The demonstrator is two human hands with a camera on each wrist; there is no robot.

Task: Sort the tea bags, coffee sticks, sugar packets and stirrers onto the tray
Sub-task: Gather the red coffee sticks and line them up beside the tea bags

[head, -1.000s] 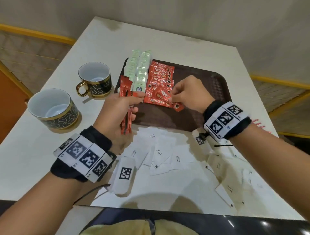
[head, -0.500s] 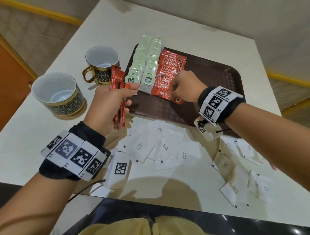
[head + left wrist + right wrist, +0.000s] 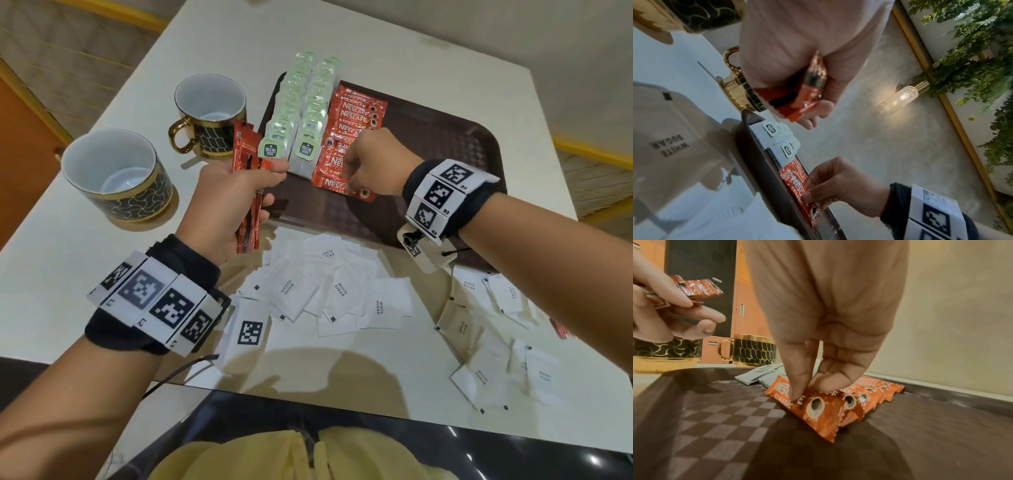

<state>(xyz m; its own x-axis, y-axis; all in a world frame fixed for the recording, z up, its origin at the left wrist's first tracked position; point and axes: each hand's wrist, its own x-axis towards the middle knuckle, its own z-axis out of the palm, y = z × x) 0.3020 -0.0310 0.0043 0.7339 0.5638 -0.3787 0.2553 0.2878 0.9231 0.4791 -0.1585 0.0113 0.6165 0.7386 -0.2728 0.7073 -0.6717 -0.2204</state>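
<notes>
Head view, left hand [image 3: 226, 202] clutching glossy foil sticks [image 3: 247, 171]; right hand [image 3: 373, 161] pinching crinkly sachet [image 3: 342, 188], checkered tray [image 3: 445, 144]

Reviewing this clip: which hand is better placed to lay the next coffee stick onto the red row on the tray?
Right, probably. The right hand already pinches the nearest stick in the coffee row on the tray; the left hand grips the spare sticks beside it, feeding.

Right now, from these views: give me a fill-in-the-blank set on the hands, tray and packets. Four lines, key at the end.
1. The left hand grips a bundle of red ____ sticks.
2. The right hand pinches the nearest red Nescafe stick on the dark brown checkered ____.
3. The white paper sugar packets lie on the ____, off the tray.
4. Two black-and-gold ____ stand left of the tray.

Missing: coffee; tray; table; cups
</notes>
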